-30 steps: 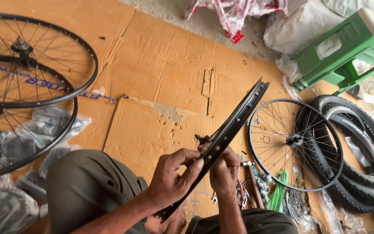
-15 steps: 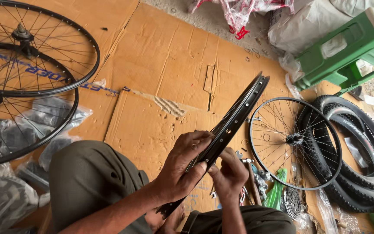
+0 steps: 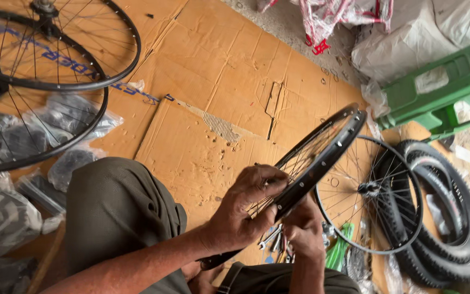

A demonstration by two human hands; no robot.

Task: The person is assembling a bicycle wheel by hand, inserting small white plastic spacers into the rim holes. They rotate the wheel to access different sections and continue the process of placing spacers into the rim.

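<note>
A bicycle rim stands edge-on at the centre of the view, slanting from 7 o'clock up toward 1 o'clock over the cardboard sheets that cover the floor. The left hand sits on the rim's 9 o'clock side, the right hand just under it at 5 o'clock. At 10 o'clock two spoked wheels lie overlapping on the cardboard, with plastic bags beneath and beside them. At 3 o'clock another spoked wheel lies flat, partly over stacked tyres farther right. A stool stands at 2 o'clock behind the tyres. The person's knee is at 8 o'clock.
</note>
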